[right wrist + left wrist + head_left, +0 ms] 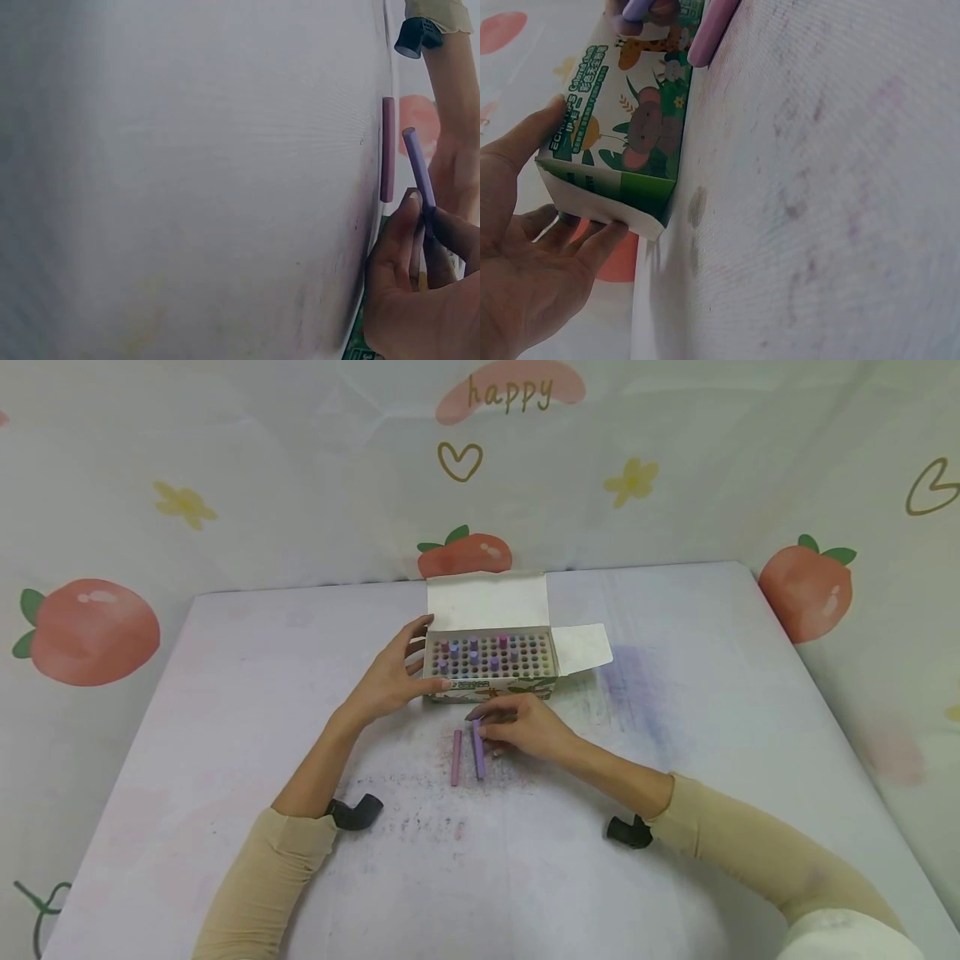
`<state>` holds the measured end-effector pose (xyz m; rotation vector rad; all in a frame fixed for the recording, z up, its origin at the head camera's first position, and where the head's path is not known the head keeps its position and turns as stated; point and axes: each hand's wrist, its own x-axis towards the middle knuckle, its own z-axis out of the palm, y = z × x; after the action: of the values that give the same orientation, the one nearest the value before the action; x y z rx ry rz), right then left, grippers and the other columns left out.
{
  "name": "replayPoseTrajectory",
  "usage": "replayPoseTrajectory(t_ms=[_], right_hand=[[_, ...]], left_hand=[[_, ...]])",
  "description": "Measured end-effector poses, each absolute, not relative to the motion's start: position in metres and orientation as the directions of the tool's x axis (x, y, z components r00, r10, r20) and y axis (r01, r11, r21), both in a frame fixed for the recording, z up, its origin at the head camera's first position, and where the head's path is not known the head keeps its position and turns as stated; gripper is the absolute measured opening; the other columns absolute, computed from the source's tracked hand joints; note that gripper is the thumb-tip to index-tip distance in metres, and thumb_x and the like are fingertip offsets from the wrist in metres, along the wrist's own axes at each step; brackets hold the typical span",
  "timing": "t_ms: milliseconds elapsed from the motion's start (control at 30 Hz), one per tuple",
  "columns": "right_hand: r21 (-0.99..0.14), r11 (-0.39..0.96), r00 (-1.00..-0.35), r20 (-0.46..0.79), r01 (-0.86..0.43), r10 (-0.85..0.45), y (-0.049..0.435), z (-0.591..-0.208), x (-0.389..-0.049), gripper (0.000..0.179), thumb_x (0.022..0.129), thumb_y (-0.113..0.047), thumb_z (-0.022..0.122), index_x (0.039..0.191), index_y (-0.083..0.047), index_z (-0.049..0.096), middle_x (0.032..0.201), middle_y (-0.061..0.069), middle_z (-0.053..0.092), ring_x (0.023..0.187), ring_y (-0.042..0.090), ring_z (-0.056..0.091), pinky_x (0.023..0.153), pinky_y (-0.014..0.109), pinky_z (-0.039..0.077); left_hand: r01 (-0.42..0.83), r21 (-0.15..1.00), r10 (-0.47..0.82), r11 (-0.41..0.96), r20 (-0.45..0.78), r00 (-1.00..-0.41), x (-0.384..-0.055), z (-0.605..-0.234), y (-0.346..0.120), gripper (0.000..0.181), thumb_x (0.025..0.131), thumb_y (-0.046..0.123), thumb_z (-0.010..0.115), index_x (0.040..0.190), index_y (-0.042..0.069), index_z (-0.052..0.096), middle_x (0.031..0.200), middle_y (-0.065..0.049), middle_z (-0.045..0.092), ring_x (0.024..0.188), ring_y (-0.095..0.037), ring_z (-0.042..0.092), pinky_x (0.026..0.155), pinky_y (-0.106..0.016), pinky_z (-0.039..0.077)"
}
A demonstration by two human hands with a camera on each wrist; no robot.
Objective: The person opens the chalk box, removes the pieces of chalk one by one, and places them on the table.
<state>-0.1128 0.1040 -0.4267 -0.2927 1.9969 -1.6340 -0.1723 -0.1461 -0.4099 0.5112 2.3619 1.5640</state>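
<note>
A box of coloured chalk (491,690) stands on the table with its lid raised. Several purple and pink sticks poke up from its holed insert (534,647). At its left end my left hand (390,675) steadies it, thumb on the front edge and fingers against the end panel (592,206). My right hand (528,727) pinches a purple chalk stick (418,169) between thumb and fingers, just in front of the box. Left of that stick, a pink chalk stick (456,758) lies on the table.
The box's side flap (583,649) sticks out to the right. Purple smudges (633,685) mark the white tablecloth (465,893) beside it, and chalk dust lies in front. Dark wrist cameras (356,812) sit below both forearms. A fruit-printed cloth (300,468) hangs behind the table.
</note>
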Motion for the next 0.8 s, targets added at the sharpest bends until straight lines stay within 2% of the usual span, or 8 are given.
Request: replayPoseTrajectory(t_ms=[467, 800], right_hand=[[-0.956, 0.198, -0.812, -0.288, 0.215, -0.507, 0.0977, -0.4306, -0.1166, 0.022, 0.091, 0.000, 0.069, 0.113, 0.004, 0.067, 0.089, 0.015, 0.072, 0.074, 0.028, 0.073, 0.070, 0.041, 0.064], [-0.943, 0.202, -0.789, -0.333, 0.266, -0.516, 0.0970, -0.4315, -0.1172, 0.024, 0.091, 0.001, 0.068, 0.114, 0.008, 0.066, 0.087, 0.015, 0.072, 0.075, 0.024, 0.073, 0.072, 0.040, 0.064]], left_hand=[[0.131, 0.926, 0.417, 0.354, -0.031, -0.909, -0.1729, -0.4117, -0.1470, 0.103, 0.081, 0.020, 0.085, 0.159, 0.020, 0.018, 0.158, -0.008, 0.027, 0.145, -0.029, 0.029, 0.117, -0.040, 0.035], [0.118, 0.928, 0.407, 0.353, -0.038, -0.913, -0.1737, -0.4116, -0.1461, 0.104, 0.080, 0.019, 0.085, 0.159, 0.019, 0.018, 0.157, -0.009, 0.028, 0.145, -0.028, 0.030, 0.117, -0.040, 0.036]])
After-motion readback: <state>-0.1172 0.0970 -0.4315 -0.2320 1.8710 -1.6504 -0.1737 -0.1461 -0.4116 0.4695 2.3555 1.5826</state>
